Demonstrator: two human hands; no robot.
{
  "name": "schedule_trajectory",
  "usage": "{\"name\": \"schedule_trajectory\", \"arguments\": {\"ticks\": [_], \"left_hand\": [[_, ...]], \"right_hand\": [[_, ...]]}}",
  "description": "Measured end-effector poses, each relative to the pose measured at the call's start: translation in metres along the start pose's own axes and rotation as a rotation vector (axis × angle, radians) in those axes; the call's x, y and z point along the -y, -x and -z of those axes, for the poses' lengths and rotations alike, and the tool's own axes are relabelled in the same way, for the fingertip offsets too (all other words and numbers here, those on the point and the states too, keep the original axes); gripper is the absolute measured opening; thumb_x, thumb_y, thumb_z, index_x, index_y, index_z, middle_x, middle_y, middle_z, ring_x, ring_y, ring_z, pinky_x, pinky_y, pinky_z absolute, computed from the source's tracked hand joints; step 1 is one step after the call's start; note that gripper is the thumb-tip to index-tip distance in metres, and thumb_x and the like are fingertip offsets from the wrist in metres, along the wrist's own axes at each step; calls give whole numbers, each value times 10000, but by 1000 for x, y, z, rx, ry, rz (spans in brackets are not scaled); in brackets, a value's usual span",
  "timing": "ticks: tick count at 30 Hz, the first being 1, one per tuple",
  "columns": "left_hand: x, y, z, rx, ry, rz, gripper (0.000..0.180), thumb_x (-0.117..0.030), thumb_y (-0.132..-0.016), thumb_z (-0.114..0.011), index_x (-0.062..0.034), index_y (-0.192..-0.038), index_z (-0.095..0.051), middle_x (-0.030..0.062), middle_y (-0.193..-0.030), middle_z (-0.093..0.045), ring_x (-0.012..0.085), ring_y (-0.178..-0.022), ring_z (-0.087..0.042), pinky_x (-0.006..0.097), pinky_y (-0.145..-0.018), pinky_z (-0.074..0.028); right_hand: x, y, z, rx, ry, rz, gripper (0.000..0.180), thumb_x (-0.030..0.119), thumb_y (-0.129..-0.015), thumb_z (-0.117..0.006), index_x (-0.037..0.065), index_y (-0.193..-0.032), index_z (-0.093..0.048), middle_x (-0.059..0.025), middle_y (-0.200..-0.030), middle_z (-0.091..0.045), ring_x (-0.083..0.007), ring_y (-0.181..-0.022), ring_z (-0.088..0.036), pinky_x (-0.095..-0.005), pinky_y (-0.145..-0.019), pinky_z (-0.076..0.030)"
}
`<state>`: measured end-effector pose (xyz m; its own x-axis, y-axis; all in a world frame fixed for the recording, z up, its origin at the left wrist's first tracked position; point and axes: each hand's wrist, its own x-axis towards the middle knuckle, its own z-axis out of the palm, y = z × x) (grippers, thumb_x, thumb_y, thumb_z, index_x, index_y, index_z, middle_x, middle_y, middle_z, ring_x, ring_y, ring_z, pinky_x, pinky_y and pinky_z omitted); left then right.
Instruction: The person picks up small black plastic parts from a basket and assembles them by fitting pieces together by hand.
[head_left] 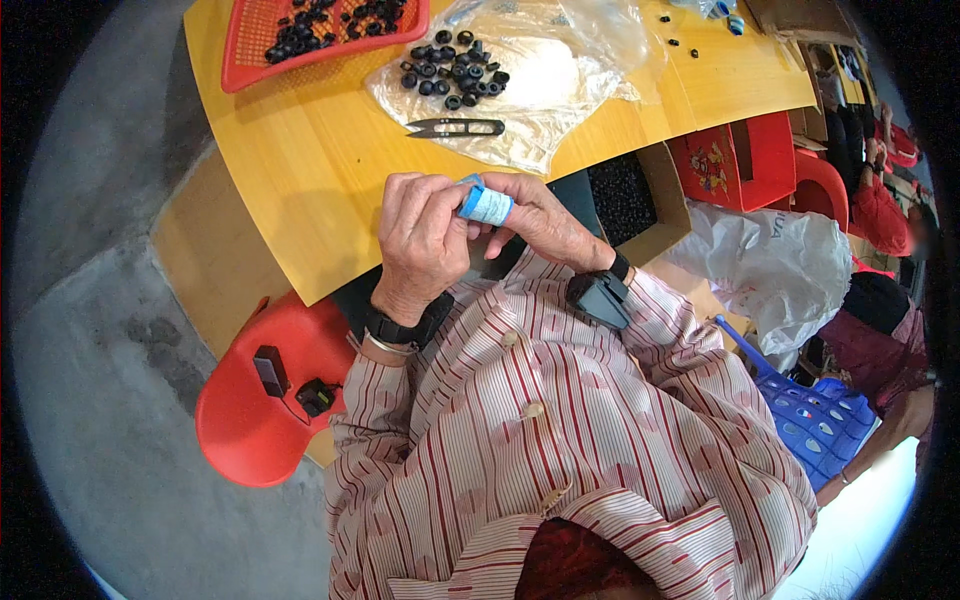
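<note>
My left hand point(425, 235) and my right hand point(540, 220) meet just off the near edge of the yellow table point(290, 190). The fingers of both are curled and pressed together at the tips. Whatever they pinch is hidden or too small to make out. A light blue and white wrap point(490, 206) surrounds a digit where the hands meet, with a bit of blue beside it. Beyond them, black thread snips point(455, 128) lie on a clear plastic bag point(530, 110). Small round black rubber-like parts point(455, 72) are heaped on that bag.
A red basket point(228, 70) of black parts stands at the far left. Right of me are a carton of black pieces point(622, 195), a red box point(735, 165), a white sack point(775, 265) and a blue plastic basket point(820, 425). A red chair point(245, 420) stands left; other people sit far right.
</note>
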<state>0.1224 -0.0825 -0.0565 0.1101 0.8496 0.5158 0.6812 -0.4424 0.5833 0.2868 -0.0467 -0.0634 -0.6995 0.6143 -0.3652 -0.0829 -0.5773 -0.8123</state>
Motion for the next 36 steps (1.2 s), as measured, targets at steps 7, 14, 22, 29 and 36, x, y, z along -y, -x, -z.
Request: {"name": "schedule_trajectory", "arguments": {"ticks": [7, 14, 22, 29, 36], "left_hand": [[-8, -15, 15, -30, -43, -34, 204, 14, -667, -563, 14, -870, -580, 161, -883, -564, 357, -802, -544, 425, -709, -465], [-21, -23, 14, -9, -89, -43, 174, 33, -701, -540, 13, -870, -580, 157, -876, -563, 346, -797, -541, 421, -714, -452], [-35, -53, 15, 39, -18, -57, 180, 43, -712, -572, 3, -887, -590, 151, -894, -559, 342, -839, -529, 416, -745, -446], [-38, -65, 24, 98, 78, -83, 205, 34, -726, -589, -10, -926, -602, 136, -911, -560, 339, -860, -523, 431, -749, -438], [-41, -61, 21, 50, 93, -99, 178, 45, -746, -572, 11, -921, -565, 149, -927, -560, 344, -909, -525, 441, -801, -429]], "right_hand": [[23, -1, -11, 21, 91, 19, 301, 336, -918, -512, 56, -1021, -548, 8, -847, -540, -54, -645, -532, -184, -543, -477], [23, 6, -9, -35, 202, 185, 275, 237, -891, -533, 31, -1073, -546, -12, -891, -566, -69, -703, -553, -222, -592, -508], [49, 16, -11, -175, 302, 331, 346, 357, -914, -533, 19, -965, -589, -30, -773, -585, -87, -655, -578, -235, -559, -502], [64, 23, -16, -220, 374, 344, 367, 365, -894, -563, 24, -1026, -591, -47, -819, -615, -108, -680, -598, -246, -569, -503], [66, 37, -26, -319, 480, 407, 428, 429, -918, -509, 24, -1037, -576, -83, -786, -623, -132, -661, -622, -267, -531, -501]]}}
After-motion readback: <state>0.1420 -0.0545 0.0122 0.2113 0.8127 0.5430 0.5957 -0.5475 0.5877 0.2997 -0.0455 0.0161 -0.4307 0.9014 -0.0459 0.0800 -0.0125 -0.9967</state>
